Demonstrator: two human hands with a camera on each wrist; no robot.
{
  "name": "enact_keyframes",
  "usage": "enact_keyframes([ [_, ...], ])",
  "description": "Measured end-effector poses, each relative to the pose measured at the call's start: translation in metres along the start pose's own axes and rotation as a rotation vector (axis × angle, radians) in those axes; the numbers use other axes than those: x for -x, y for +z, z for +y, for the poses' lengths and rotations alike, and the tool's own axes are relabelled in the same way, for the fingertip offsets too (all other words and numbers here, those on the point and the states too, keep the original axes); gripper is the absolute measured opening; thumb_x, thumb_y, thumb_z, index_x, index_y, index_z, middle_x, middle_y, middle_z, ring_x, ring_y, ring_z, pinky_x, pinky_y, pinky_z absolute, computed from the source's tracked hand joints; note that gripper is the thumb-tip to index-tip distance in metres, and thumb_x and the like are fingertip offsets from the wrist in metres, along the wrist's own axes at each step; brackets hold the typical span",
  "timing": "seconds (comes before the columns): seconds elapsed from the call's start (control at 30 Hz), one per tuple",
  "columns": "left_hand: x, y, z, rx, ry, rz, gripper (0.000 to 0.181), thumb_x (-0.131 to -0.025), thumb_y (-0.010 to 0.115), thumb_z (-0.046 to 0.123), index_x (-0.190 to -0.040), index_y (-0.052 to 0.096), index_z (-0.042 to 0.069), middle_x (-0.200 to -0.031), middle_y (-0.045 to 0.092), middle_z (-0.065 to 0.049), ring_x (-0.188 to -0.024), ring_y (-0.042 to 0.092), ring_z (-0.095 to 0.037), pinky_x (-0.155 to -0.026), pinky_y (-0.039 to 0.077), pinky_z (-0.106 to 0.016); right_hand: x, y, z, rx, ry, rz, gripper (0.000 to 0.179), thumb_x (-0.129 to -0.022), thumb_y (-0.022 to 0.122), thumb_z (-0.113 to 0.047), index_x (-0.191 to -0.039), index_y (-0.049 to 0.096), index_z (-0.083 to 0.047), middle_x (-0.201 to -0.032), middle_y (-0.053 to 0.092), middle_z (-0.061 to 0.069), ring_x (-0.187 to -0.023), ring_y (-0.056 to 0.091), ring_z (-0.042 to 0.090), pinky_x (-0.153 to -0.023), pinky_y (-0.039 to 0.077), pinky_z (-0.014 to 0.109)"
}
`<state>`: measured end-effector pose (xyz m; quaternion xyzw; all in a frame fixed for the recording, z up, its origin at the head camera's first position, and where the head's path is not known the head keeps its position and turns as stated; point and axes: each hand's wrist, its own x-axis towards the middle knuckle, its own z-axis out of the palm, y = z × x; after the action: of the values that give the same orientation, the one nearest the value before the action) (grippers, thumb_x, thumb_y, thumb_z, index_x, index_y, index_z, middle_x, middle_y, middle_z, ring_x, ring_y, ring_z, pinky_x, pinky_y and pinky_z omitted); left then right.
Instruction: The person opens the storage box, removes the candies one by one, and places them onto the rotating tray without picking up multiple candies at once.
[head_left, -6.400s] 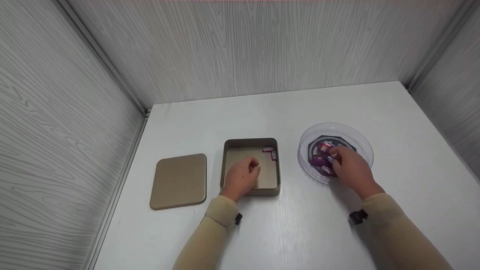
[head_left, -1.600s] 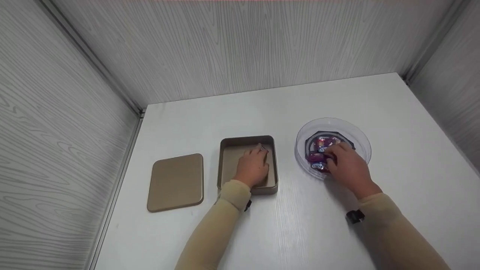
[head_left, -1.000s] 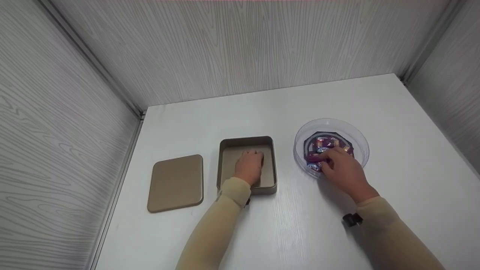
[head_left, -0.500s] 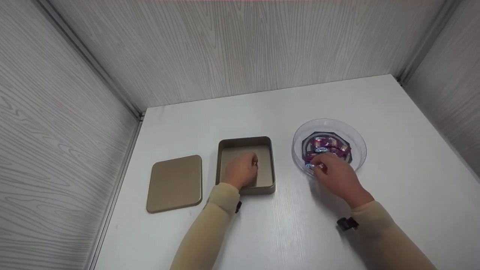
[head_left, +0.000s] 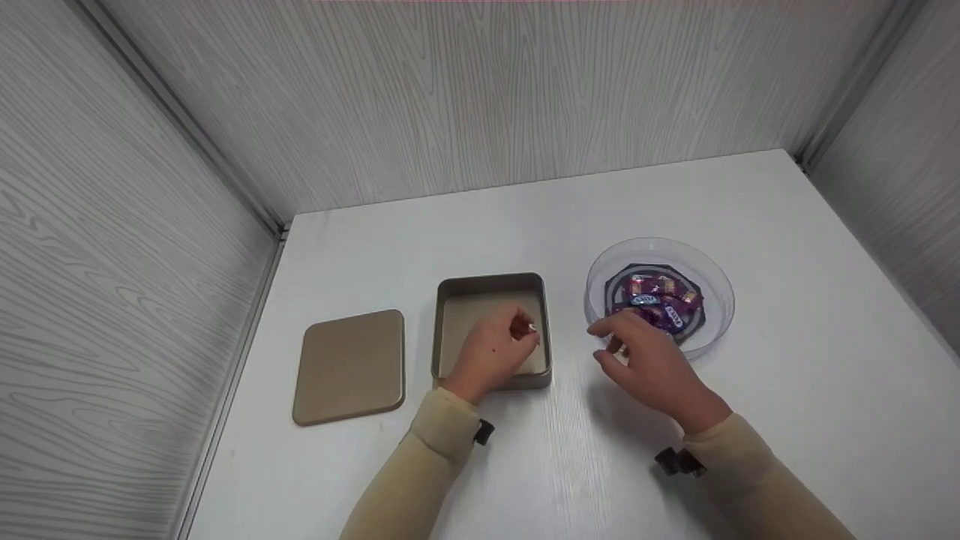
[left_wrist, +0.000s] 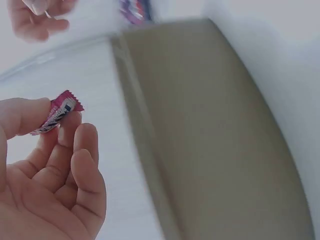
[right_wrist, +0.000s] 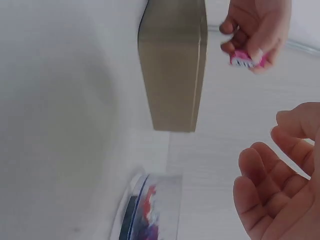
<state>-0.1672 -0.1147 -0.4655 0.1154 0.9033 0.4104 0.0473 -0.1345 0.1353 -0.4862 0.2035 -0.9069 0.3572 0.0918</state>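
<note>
My left hand (head_left: 491,352) is above the front right part of a gold metal tin (head_left: 489,382). Between thumb and fingertips it pinches a small wrapped candy (left_wrist: 59,112), pink with a white label. At the front left rim of a round clear plastic dish (head_left: 720,300) hovers my right hand (head_left: 651,367). Its thumb and fingers are apart, and the right wrist view shows nothing between them. Several purple and red wrapped candies (head_left: 660,296) lie in the dish, partly hidden by the right hand.
A flat gold lid (head_left: 351,367) lies on the white table (head_left: 570,465), left of the tin. Grey wood-grain panels (head_left: 480,97) stand behind the table and at both sides.
Two candies seen earlier in the tin's back right corner no longer show there. My left hand went into that corner and drew back. My right hand moved left from the dish, its fingers parting.
</note>
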Motion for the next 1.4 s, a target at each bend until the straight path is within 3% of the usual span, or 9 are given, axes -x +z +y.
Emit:
enact_keyframes([
  [0.17,0.006,0.006,0.018,0.054,0.062,-0.040,0.014,-0.094,0.071,0.028,-0.104,0.063,0.021,-0.094,0.065,0.011,-0.089,0.060,-0.009,-0.079,0.051,-0.034,0.002,0.007,-0.016,-0.051,-0.074,-0.032,0.034,-0.089,0.077,-0.015,-0.121,0.066,-0.020,-0.113,0.062,-0.006,-0.088,0.063,0.009,-0.074,0.057,0.038],
  [0.33,0.007,0.012,0.027,0.115,0.121,-0.069,0.013,-0.094,0.072,0.027,-0.100,0.062,0.021,-0.092,0.065,0.011,-0.089,0.061,-0.008,-0.080,0.051,-0.034,-0.002,0.009,-0.023,-0.101,-0.083,-0.022,0.030,-0.090,0.078,-0.015,-0.116,0.064,-0.019,-0.107,0.061,-0.007,-0.087,0.064,0.010,-0.074,0.056,0.033],
  [0.6,0.008,0.020,0.024,0.204,0.111,-0.160,0.010,-0.096,0.069,0.028,-0.103,0.062,0.024,-0.095,0.066,0.011,-0.091,0.061,-0.009,-0.082,0.050,-0.034,-0.004,0.009,-0.021,-0.188,-0.082,-0.014,0.022,-0.092,0.076,-0.017,-0.110,0.062,-0.019,-0.099,0.061,-0.011,-0.084,0.062,0.008,-0.071,0.056,0.038],
  [0.8,0.005,0.023,0.024,0.241,0.115,-0.177,0.015,-0.098,0.067,0.030,-0.111,0.064,0.024,-0.099,0.066,0.011,-0.097,0.061,-0.009,-0.086,0.050,-0.036,-0.010,0.004,-0.015,-0.155,-0.088,-0.011,0.018,-0.094,0.073,-0.013,-0.107,0.062,-0.018,-0.096,0.060,-0.010,-0.082,0.058,0.007,-0.070,0.055,0.038],
  [0.93,0.001,0.025,0.023,0.171,0.121,-0.185,0.026,-0.099,0.064,0.030,-0.124,0.062,0.023,-0.100,0.065,0.012,-0.095,0.061,-0.008,-0.082,0.052,-0.032,-0.017,-0.003,-0.002,-0.121,-0.025,-0.013,0.018,-0.094,0.071,-0.008,-0.107,0.063,-0.017,-0.096,0.062,-0.008,-0.082,0.059,0.009,-0.070,0.054,0.037],
  [1.07,-0.002,0.027,0.018,0.074,0.098,-0.163,0.035,-0.099,0.062,0.028,-0.133,0.059,0.019,-0.101,0.064,0.012,-0.091,0.060,-0.008,-0.080,0.051,-0.030,-0.024,-0.014,0.019,-0.066,0.107,-0.033,0.016,-0.094,0.070,-0.012,-0.106,0.062,-0.018,-0.097,0.064,-0.004,-0.084,0.059,0.015,-0.075,0.053,0.038],
  [1.27,-0.002,0.023,0.008,0.032,0.055,-0.105,0.039,-0.099,0.061,0.028,-0.136,0.059,0.015,-0.113,0.063,0.004,-0.100,0.059,-0.009,-0.088,0.050,-0.033,-0.032,-0.036,0.065,0.140,0.268,-0.052,0.021,-0.095,0.063,-0.014,-0.116,0.060,-0.008,-0.109,0.065,0.011,-0.095,0.059,0.029,-0.086,0.050,0.051],
  [1.4,-0.003,0.019,0.003,0.001,0.041,-0.061,0.038,-0.099,0.061,0.027,-0.135,0.060,0.014,-0.114,0.062,0.004,-0.105,0.060,-0.013,-0.090,0.050,-0.034,-0.032,-0.047,0.081,0.224,0.334,-0.062,0.030,-0.095,0.061,-0.014,-0.122,0.059,-0.003,-0.116,0.064,0.020,-0.101,0.060,0.036,-0.086,0.048,0.058],
])
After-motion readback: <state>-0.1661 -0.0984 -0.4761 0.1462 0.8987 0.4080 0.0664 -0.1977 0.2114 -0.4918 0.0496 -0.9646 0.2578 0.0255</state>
